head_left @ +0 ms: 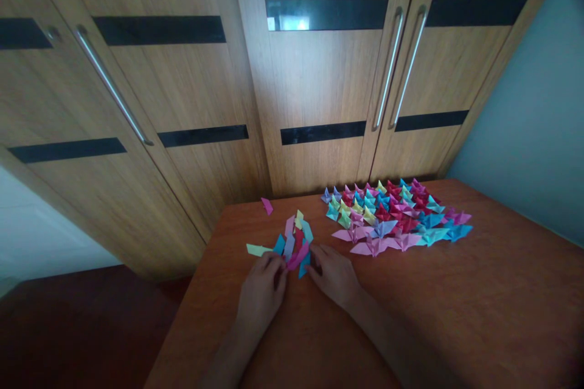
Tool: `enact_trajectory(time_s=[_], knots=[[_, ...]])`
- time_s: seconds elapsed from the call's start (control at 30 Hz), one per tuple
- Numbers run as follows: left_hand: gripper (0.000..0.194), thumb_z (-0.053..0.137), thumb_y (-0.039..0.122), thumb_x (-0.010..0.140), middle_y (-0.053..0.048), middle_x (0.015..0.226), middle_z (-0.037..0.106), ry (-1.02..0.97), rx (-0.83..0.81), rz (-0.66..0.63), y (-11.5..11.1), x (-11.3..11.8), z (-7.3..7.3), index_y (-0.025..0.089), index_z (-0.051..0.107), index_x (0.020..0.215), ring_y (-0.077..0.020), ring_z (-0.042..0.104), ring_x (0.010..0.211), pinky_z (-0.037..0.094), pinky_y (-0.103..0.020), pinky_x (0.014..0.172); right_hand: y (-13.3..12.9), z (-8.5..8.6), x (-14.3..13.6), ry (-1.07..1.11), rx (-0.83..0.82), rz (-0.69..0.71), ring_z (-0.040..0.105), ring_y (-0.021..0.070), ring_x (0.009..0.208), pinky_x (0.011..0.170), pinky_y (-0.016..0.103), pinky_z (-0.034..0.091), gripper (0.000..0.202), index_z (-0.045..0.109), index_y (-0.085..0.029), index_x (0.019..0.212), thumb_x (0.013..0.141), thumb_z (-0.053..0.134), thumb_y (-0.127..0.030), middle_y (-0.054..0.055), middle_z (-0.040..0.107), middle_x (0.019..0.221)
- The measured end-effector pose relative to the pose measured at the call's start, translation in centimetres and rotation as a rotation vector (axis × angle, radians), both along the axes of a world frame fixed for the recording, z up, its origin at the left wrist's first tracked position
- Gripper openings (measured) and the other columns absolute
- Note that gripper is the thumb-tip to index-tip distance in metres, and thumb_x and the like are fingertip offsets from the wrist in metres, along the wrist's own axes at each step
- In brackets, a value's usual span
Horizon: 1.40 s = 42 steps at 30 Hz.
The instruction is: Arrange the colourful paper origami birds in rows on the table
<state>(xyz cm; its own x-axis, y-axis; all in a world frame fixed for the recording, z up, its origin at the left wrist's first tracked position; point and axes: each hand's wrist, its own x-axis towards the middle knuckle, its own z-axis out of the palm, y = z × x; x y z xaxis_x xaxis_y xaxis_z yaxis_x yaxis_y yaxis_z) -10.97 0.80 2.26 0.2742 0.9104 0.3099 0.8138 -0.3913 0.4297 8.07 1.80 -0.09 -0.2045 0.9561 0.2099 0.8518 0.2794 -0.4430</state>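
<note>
A loose cluster of small folded paper pieces lies in front of me near the table's left side. My left hand (262,285) has its fingers bent and closed at the lower left end of a magenta folded paper piece (299,256). At the cluster's right edge, my right hand (335,276) curls its thumb and fingers at a blue folded paper piece (303,265). A pale green piece (258,250) sticks out beside my left hand. Lilac (289,245), red (298,237) and pale yellow (298,219) pieces lie just beyond. Whether they are joined, I cannot tell.
Rows of colourful origami cranes (383,213) stand at the back right of the brown table (433,310). One separate magenta piece (267,205) lies near the back left edge. Wooden cabinet doors (319,79) with metal handles rise behind; a wall (529,115) borders the right.
</note>
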Motion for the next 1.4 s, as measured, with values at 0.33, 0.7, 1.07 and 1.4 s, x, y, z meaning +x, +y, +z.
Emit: enact_trajectory(time_s=[0.33, 0.7, 1.07, 1.4], knots=[[0.009, 0.05, 0.024, 0.083, -0.001, 0.076, 0.063, -0.297, -0.231, -0.163, -0.2, 0.5, -0.3, 0.022, 0.056, 0.076, -0.0176, 0.059, 0.071, 0.042, -0.025, 0.067, -0.1, -0.6, 1.1, 0.864, -0.205, 0.185, 0.058, 0.0132, 0.071, 0.065, 0.024, 0.046, 0.022, 0.064, -0.017, 0.089, 0.079, 0.06, -0.037, 0.001, 0.065, 0.081], [0.018, 0.059, 0.034, 0.08, -0.004, 0.075, 0.067, -0.695, -0.671, -0.263, -1.5, 4.2, -1.2, 0.016, 0.061, 0.078, -0.0164, 0.061, 0.067, 0.046, -0.026, 0.063, -4.5, -0.2, 2.2, 1.076, -0.358, 0.004, 0.058, 0.0135, 0.062, 0.057, 0.023, 0.043, 0.034, 0.067, -0.016, 0.073, 0.075, 0.064, -0.05, 0.002, 0.065, 0.066], [0.031, 0.04, 0.031, 0.089, -0.005, 0.078, 0.069, -0.606, -0.697, -0.424, -1.6, 10.2, -2.1, 0.014, 0.066, 0.089, -0.0143, 0.061, 0.064, 0.044, -0.024, 0.059, -7.0, -1.4, 8.0, 0.895, -0.09, -0.32, 0.063, 0.0198, 0.075, 0.067, 0.027, 0.049, 0.038, 0.07, -0.017, 0.081, 0.077, 0.058, -0.053, 0.005, 0.069, 0.077], [0.026, 0.044, 0.016, 0.084, -0.005, 0.104, 0.064, -0.126, -0.179, -0.375, -1.7, 14.4, -1.6, 0.021, 0.06, 0.103, -0.0203, 0.057, 0.096, 0.045, -0.032, 0.082, -6.1, -1.9, 14.8, 0.267, -0.121, -0.663, 0.067, 0.0208, 0.075, 0.062, 0.026, 0.044, 0.027, 0.064, -0.027, 0.089, 0.08, 0.051, -0.049, 0.002, 0.072, 0.083]])
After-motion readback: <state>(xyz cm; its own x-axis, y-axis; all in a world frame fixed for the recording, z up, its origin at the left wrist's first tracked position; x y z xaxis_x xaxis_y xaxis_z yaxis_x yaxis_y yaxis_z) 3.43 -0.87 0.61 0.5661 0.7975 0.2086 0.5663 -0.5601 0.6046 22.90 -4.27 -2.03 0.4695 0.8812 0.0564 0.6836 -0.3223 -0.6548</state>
